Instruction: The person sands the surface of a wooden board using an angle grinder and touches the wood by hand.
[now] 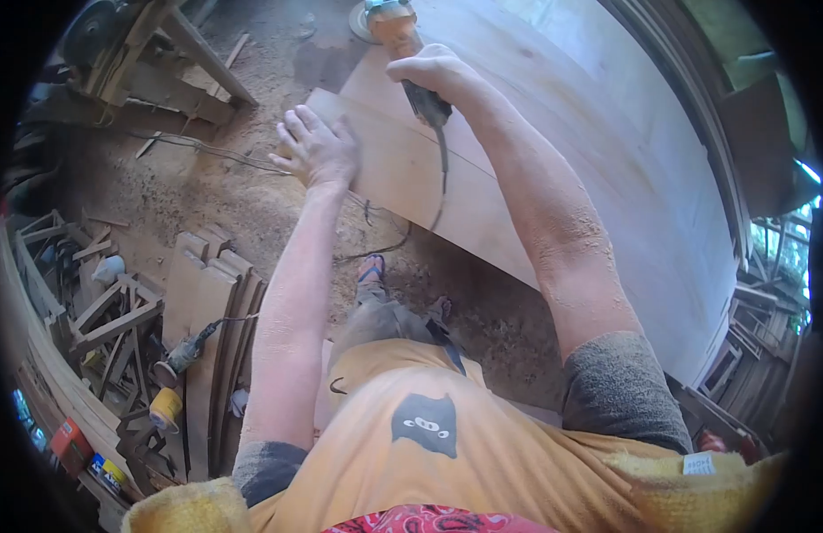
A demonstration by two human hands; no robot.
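Note:
My right hand (436, 71) is wrapped around the body of an angle grinder (399, 34). The grinder's round disc (362, 23) is at the far end, over the wooden panel. From the rear of the grinder a dark cord (444, 169) runs down across the wood and over its edge. My left hand (318, 149) has its fingers spread, at the left edge of a light wooden board (394, 164); whether the palm presses on it I cannot tell. Wood dust coats both forearms.
A large pale panel (598, 178) spreads to the right. Cables (207, 149) lie on the dusty floor. At left are stacked boards (203, 298), a second power tool (185, 351), a yellow roll (166, 407) and wooden frames (118, 311). A timber stand (198, 53) rises at upper left.

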